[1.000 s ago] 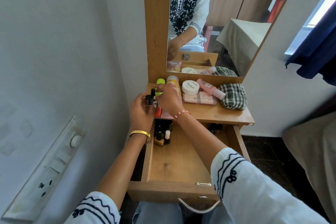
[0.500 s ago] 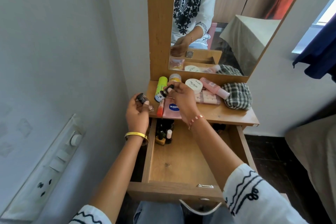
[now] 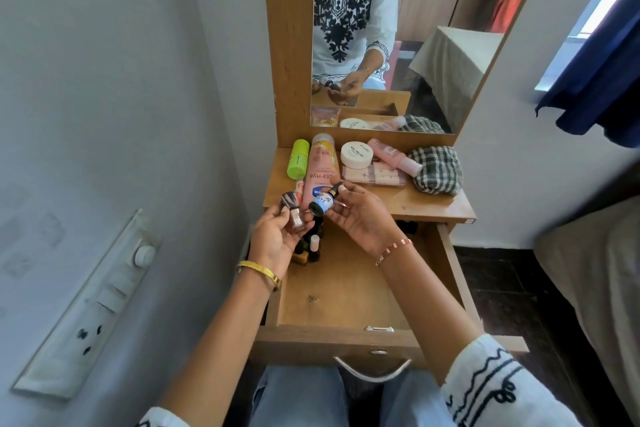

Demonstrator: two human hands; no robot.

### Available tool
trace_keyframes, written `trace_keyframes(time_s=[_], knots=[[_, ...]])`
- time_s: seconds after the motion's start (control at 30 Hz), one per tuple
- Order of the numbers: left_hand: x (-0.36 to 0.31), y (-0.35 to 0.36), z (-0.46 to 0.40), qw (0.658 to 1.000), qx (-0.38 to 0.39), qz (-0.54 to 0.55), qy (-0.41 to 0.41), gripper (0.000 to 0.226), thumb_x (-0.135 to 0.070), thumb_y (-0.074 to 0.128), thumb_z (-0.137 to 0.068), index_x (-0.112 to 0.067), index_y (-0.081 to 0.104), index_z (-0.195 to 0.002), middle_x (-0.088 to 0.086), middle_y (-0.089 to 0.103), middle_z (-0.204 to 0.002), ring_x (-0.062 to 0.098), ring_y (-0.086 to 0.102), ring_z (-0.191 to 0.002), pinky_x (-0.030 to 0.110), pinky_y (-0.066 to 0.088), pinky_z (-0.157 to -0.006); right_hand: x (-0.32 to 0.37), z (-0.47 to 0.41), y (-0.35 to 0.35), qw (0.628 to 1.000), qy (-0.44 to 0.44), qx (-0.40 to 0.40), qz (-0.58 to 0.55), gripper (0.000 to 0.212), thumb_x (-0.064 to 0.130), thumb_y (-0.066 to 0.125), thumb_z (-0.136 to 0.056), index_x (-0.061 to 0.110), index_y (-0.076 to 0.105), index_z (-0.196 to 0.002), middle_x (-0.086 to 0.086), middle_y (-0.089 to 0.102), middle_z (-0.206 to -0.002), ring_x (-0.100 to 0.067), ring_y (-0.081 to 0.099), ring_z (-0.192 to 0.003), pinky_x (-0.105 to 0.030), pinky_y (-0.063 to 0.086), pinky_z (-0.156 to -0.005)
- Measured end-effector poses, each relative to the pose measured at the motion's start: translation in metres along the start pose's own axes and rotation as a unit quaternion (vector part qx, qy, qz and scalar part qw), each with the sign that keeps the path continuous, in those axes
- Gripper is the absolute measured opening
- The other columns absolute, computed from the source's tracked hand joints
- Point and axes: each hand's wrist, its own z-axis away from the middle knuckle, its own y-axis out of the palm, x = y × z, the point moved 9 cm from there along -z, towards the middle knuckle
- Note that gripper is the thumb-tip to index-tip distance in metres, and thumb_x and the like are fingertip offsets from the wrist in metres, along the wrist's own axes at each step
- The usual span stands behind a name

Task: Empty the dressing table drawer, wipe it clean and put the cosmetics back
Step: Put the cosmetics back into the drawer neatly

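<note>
Resting between right fingers (image 3: 341, 189): dropper bottle (image 3: 323, 202).

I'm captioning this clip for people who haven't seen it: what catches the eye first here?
Two hands raised over the open drawer: the left hand holds a nail polish bottle, the right hand pinches a small blue-labelled bottle. Behind them, cosmetics crowd the tabletop under the mirror, beside a checked cloth.

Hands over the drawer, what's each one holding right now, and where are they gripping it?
Left hand holds a nail polish bottle around its glass body. Right hand pinches a small blue-labelled bottle near its cap.
</note>
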Motion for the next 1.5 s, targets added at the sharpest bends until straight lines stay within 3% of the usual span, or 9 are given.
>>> trace_keyframes(time_s=[0.13,0.23,0.33,0.47,0.67,0.8,1.1,1.5], knots=[[0.0,-0.007,0.002,0.989,0.011,-0.14,0.049,0.027,0.004,0.043,-0.092,-0.009,0.05,-0.115,0.008,0.061,-0.092,0.014,0.063,-0.072,0.028,0.056,-0.071,-0.003,0.007,-0.015,1.0,-0.007,-0.021,0.01,0.023,0.007,0.055,-0.091,0.001,0.057,-0.113,-0.009,0.062,-0.08,-0.015,0.057,-0.067,-0.025,0.055,-0.062],[-0.002,-0.014,0.007,0.941,0.007,-0.322,0.102,0.036,0.001,0.06,-0.084,-0.012,0.054,-0.116,0.005,0.059,-0.095,0.018,0.061,-0.085,0.027,0.053,-0.073,-0.008,0.014,-0.031,0.999,-0.009,-0.04,0.027,0.005,0.008,0.057,-0.09,0.008,0.059,-0.094,-0.005,0.065,-0.072,-0.013,0.056,-0.063,-0.025,0.053,-0.061],[0.0,-0.011,0.015,0.866,0.019,-0.477,0.146,0.035,-0.003,0.069,-0.076,-0.015,0.061,-0.108,0.002,0.062,-0.098,0.017,0.06,-0.094,0.015,0.051,-0.073,-0.013,0.022,-0.046,0.997,-0.018,-0.056,0.046,0.002,0.009,0.058,-0.089,0.009,0.059,-0.091,-0.006,0.062,-0.078,-0.014,0.055,-0.065,-0.025,0.052,-0.061],[0.011,-0.01,0.016,0.746,0.029,-0.642,0.176,0.036,0.0,0.071,-0.073,-0.013,0.062,-0.105,0.005,0.064,-0.11,0.021,0.06,-0.104,0.029,0.05,-0.09,-0.021,0.029,-0.062,0.995,-0.029,-0.072,0.069,0.001,0.009,0.06,-0.088,0.009,0.061,-0.089,-0.007,0.063,-0.082,-0.013,0.056,-0.066,-0.022,0.054,-0.058],[0.027,0.004,0.013,0.517,0.037,-0.83,0.205,0.034,-0.014,0.064,-0.083,-0.02,0.055,-0.115,0.0,0.064,-0.114,0.021,0.054,-0.109,0.031,0.038,-0.09,-0.033,0.036,-0.076,0.992,-0.033,-0.088,0.084,0.005,0.008,0.061,-0.088,0.008,0.062,-0.093,-0.008,0.062,-0.081,-0.012,0.056,-0.064,-0.021,0.054,-0.057],[0.035,0.004,0.007,0.434,0.028,-0.876,0.209,0.03,-0.017,0.061,-0.085,-0.021,0.055,-0.114,-0.001,0.063,-0.112,0.022,0.049,-0.11,0.032,0.034,-0.089,-0.039,0.036,-0.079,0.991,-0.03,-0.094,0.092,0.006,0.007,0.06,-0.088,0.007,0.062,-0.093,-0.007,0.063,-0.08,-0.013,0.056,-0.065,-0.023,0.052,-0.061],[0.038,0.0,-0.005,0.36,0.004,-0.909,0.209,0.025,-0.01,0.048,-0.092,-0.015,0.056,-0.114,0.006,0.056,-0.116,0.025,0.045,-0.113,0.035,0.034,-0.093,-0.048,0.029,-0.082,0.987,-0.027,-0.099,0.126,0.008,0.005,0.062,-0.087,0.008,0.064,-0.094,-0.006,0.065,-0.08,-0.012,0.058,-0.064,-0.023,0.054,-0.062],[0.035,0.002,-0.005,0.357,-0.018,-0.908,0.219,0.027,-0.01,0.051,-0.091,-0.015,0.05,-0.117,0.005,0.058,-0.117,0.025,0.048,-0.114,0.037,0.035,-0.095,-0.048,0.033,-0.082,0.983,-0.033,-0.103,0.149,0.01,0.005,0.062,-0.086,0.007,0.063,-0.096,-0.006,0.063,-0.08,-0.011,0.058,-0.066,-0.023,0.053,-0.064]])
